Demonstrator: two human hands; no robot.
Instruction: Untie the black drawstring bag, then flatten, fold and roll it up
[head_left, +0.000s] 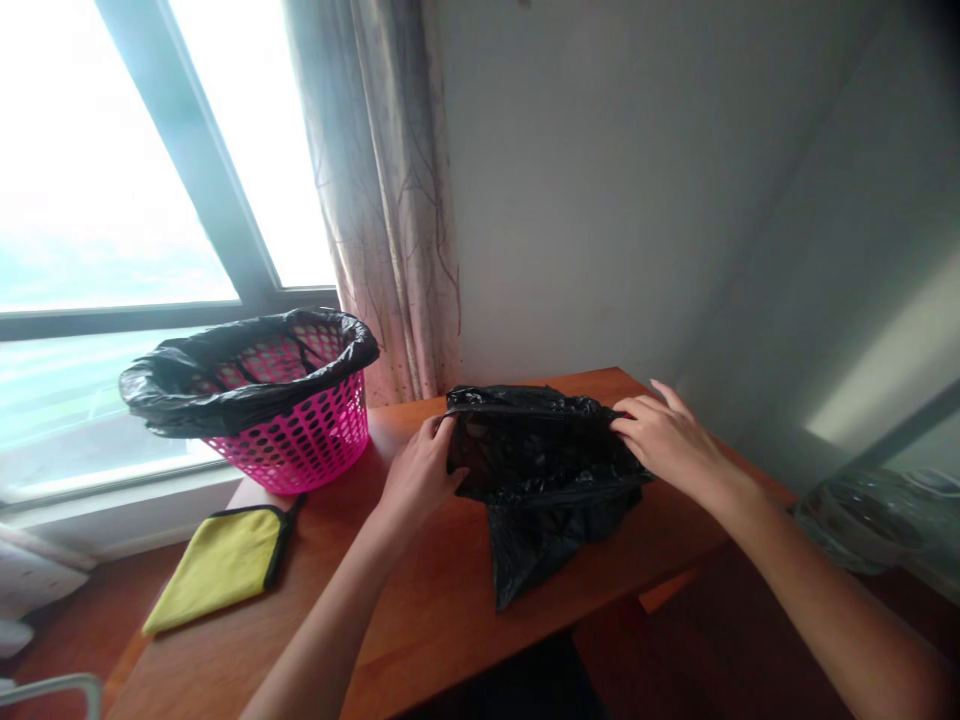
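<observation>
A crumpled black plastic bag (540,470) lies on the wooden table (420,610), its lower corner trailing toward the table's front edge. My left hand (420,475) is closed on the bag's left edge. My right hand (664,435) pinches the bag's upper right edge, with its outer fingers stretched out. Between both hands the top edge of the bag is spread out.
A pink perforated basket (296,430) lined with a black bag (247,365) stands at the table's back left. A yellow cloth (221,565) with black trim lies on the left front. A curtain (382,190) and window (112,200) are behind. A clear bag (877,520) sits at right.
</observation>
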